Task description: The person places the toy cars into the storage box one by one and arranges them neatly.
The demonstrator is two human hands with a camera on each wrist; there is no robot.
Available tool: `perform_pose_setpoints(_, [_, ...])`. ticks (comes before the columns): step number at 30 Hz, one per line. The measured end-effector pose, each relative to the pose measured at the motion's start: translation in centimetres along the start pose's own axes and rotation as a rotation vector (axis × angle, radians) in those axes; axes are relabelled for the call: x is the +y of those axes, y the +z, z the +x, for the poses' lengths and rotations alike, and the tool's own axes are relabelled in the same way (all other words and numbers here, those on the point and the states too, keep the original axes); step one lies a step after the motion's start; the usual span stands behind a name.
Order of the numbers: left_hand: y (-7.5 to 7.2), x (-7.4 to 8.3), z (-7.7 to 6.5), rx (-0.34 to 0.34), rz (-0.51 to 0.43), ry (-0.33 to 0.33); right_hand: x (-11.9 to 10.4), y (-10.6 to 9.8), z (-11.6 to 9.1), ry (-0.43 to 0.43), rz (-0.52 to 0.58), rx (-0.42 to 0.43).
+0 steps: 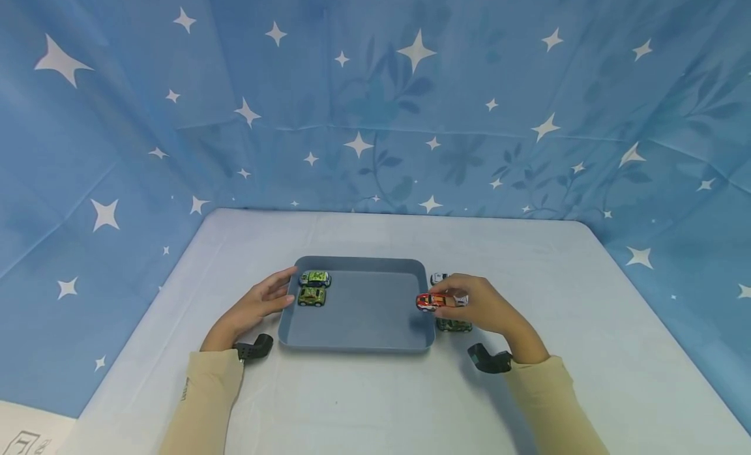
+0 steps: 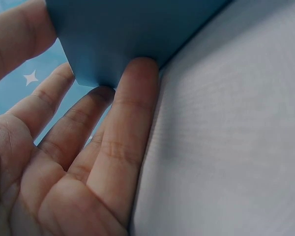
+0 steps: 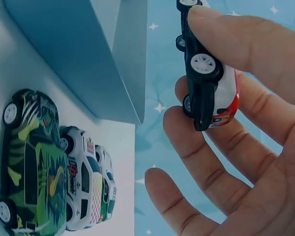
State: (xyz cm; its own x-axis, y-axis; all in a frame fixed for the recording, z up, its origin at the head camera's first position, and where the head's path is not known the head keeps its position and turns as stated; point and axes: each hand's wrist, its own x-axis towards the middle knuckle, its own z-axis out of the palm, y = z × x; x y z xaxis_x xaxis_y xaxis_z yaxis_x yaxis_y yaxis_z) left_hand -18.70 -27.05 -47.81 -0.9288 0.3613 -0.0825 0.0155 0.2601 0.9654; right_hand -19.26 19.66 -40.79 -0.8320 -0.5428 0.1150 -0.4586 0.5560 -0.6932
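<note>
My right hand [image 1: 484, 305] pinches a red toy car [image 1: 430, 302] between thumb and fingers, above the right rim of a blue-grey tray [image 1: 364, 315]. In the right wrist view the car's dark underside and white wheels [image 3: 203, 64] face the camera. My left hand [image 1: 256, 309] lies along the tray's left side with its fingers extended, and the left wrist view has the fingertips against the tray's outer wall [image 2: 113, 44]. Inside the tray, at its left end, a bright green toy car [image 1: 315, 279] sits just behind a camouflage toy car [image 1: 311, 296].
Right of the tray, a dark green camouflage car [image 3: 39, 167], a white car [image 3: 81, 179] and a third car [image 3: 106, 182] stand side by side, partly covered by my right hand in the head view. A blue star-patterned curtain [image 1: 375, 103] surrounds the white table [image 1: 364, 403].
</note>
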Motion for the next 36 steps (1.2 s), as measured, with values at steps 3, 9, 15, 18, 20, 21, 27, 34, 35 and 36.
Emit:
perform_pose_setpoints(3, [-0.1, -0.1, 0.0, -0.001, 0.001, -0.001, -0.4, 0.2, 0.1, 0.004, 0.008, -0.006])
perform_pose_setpoints(9, [-0.1, -0.1, 0.1, -0.005, -0.006, 0.008, -0.9, 0.7, 0.5, -0.014, 0.038, -0.018])
perform_pose_setpoints(15, [0.0, 0.1, 0.1, 0.003, -0.005, 0.0, -1.3, 1.3, 0.6, -0.017, 0.022, -0.018])
perform_pose_setpoints(18, [0.0, 0.1, 0.1, 0.004, -0.007, -0.001, -1.5, 1.6, 0.7, -0.028, 0.013, -0.016])
perform_pose_setpoints(20, [0.0, 0.1, 0.1, 0.003, -0.006, 0.002, -1.7, 1.8, 0.7, -0.031, 0.008, -0.015])
perform_pose_setpoints(21, [0.0, 0.0, 0.1, 0.005, -0.006, 0.0, -1.7, 1.9, 0.8, -0.033, 0.007, -0.016])
perform_pose_setpoints(27, [0.0, 0.0, 0.0, 0.008, -0.003, 0.0, -2.1, 2.4, 1.1, -0.046, 0.029, -0.03])
perform_pose_setpoints(34, [0.0, 0.0, 0.0, 0.008, -0.003, 0.003, -2.6, 3.0, 1.5, -0.06, 0.021, -0.024])
perform_pose_setpoints(35, [0.0, 0.1, 0.0, 0.006, -0.002, 0.002, -2.7, 3.1, 1.6, -0.062, 0.024, -0.021])
perform_pose_setpoints(36, [0.0, 0.1, 0.0, 0.004, -0.004, 0.003, -2.8, 3.2, 1.6, -0.063, 0.035, -0.022])
